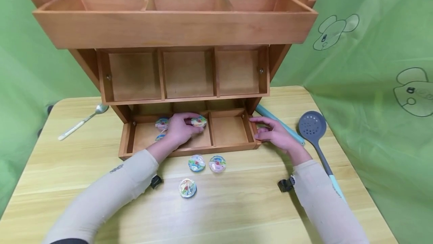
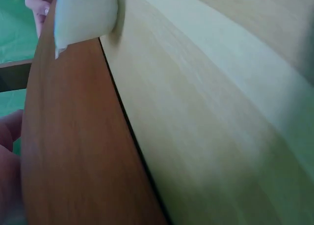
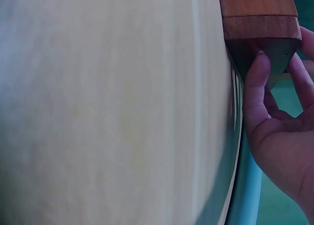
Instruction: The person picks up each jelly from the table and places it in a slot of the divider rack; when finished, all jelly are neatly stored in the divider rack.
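My left hand [image 1: 180, 128] pinches a small jelly cup [image 1: 199, 121] with a printed film lid, over the middle of the wooden rack's bottom tray [image 1: 193, 152]. Two more cups sit left of that hand in the tray, one jelly cup [image 1: 161, 123] behind the other [image 1: 159, 137], partly hidden by it. On the table in front lie three others: a left cup [image 1: 196, 163], a right cup [image 1: 217, 164] and a nearer cup [image 1: 187, 188]. My right hand [image 1: 273, 132] holds the tray's right end, thumb [image 3: 257, 82] against the end face.
Above are the rack's middle tier [image 1: 189, 99] and top tier [image 1: 176, 29], each divided into three. A spoon [image 1: 82, 122] lies to the left. On the right are a slotted skimmer [image 1: 312, 126] and a teal tube-like thing [image 1: 282, 125], partly behind the rack.
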`<state>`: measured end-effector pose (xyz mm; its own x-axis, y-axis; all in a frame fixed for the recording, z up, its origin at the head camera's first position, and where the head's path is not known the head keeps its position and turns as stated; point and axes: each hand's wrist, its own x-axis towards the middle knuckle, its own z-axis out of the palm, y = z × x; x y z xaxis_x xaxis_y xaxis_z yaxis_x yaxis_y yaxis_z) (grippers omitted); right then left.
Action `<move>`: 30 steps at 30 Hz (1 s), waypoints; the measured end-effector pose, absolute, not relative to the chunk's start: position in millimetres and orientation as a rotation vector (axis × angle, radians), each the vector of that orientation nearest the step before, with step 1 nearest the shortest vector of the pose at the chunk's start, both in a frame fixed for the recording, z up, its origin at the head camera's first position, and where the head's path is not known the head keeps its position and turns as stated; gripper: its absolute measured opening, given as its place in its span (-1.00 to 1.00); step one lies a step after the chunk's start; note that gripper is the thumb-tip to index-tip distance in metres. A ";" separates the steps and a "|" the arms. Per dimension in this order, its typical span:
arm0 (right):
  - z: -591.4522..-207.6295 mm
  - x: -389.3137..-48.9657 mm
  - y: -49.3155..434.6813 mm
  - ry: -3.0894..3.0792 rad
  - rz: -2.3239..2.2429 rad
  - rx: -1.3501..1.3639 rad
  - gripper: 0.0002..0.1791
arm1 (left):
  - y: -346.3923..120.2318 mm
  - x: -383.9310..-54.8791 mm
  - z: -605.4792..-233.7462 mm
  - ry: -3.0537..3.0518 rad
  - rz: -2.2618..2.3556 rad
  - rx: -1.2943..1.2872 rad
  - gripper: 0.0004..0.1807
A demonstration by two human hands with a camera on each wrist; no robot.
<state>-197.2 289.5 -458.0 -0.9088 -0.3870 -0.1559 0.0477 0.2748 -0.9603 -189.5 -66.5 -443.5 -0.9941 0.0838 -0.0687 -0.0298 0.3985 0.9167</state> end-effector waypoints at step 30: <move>-456.9 -194.9 288.6 2.184 -1.684 -0.276 -0.34 | -52.8 -194.3 -450.7 2.591 1.621 -0.088 -0.42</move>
<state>-194.9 288.6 -456.9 -0.9131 -0.3714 -0.1681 0.0680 0.2679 -0.9611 -194.3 -52.8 -450.7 -0.9948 -0.0040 -0.1015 -0.0930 0.4375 0.8944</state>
